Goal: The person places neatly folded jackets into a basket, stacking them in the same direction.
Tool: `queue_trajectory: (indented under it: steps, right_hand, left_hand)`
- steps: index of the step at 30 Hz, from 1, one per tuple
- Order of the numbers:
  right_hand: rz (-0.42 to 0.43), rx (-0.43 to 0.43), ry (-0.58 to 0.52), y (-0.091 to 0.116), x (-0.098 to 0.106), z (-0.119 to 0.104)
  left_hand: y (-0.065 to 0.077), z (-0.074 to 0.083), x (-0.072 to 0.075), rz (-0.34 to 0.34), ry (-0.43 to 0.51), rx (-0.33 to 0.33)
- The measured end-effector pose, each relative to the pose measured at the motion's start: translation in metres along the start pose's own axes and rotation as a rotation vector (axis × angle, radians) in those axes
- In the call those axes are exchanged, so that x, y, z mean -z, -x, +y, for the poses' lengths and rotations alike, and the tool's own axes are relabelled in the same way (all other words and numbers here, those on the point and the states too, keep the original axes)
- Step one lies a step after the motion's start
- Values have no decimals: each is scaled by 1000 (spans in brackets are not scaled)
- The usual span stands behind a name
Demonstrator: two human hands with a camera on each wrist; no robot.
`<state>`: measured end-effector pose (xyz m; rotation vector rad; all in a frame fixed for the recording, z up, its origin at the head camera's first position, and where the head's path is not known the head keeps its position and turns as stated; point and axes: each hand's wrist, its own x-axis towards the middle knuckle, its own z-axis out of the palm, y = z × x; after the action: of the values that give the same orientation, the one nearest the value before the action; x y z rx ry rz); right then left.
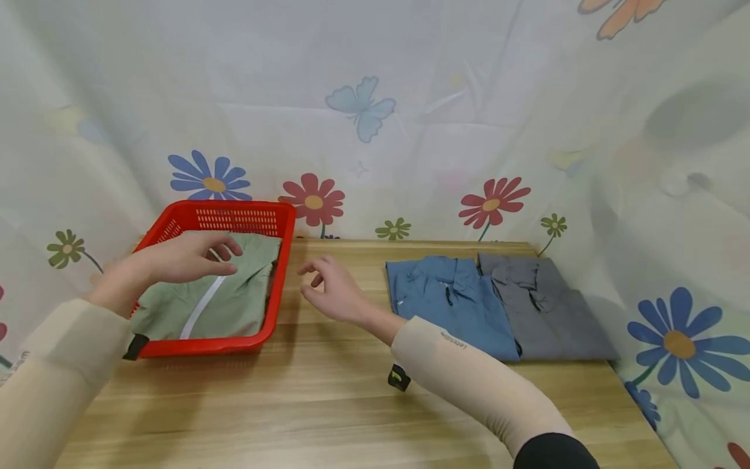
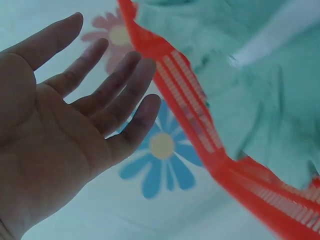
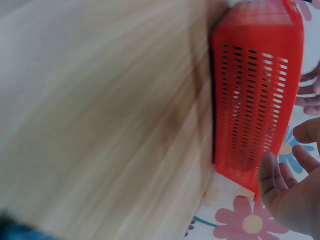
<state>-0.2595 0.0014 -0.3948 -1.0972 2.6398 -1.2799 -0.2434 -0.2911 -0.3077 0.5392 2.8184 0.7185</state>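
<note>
A green garment with a pale zip strip (image 1: pixel 205 305) lies in a red plastic basket (image 1: pixel 284 264) on the left of the table. Over the basket hovers my left hand (image 1: pixel 186 256), fingers loosely bent and holding nothing; the left wrist view shows its palm and spread fingers. To the right of the basket, my right hand (image 1: pixel 335 288) is raised above the table with fingers half curled and nothing in them. In the right wrist view that hand (image 3: pixel 295 200) overlaps the basket's far end, beside the perforated side wall (image 3: pixel 250 105).
Right of my right hand lie a folded blue garment (image 1: pixel 451 306) and a folded grey garment (image 1: pixel 553 312), side by side with their edges meeting. The wooden table (image 1: pixel 293 410) backs onto a flower-printed curtain (image 1: pixel 422 169).
</note>
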Motion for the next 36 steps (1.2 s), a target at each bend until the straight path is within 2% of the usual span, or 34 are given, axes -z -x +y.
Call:
queue_trajectory:
  steps: [5, 12, 22, 27, 33, 36]
  right_hand:
    - [-48, 21, 78, 23, 7, 13]
    - [-75, -12, 120, 57, 19, 26]
    - [-37, -26, 289, 105, 37, 44]
    - [17, -84, 311, 127, 53, 56]
    - [56, -213, 326, 147, 75, 69]
    - [83, -250, 358, 154, 86, 76]
  left_hand:
    - [-1, 25, -12, -20, -30, -17]
    - [0, 57, -30, -31, -33, -57]
    - [0, 78, -52, 32, -34, -80]
    - [4, 91, -66, 59, -42, -100]
    - [10, 109, -84, 154, -37, -133]
    - [11, 119, -94, 146, -10, -124]
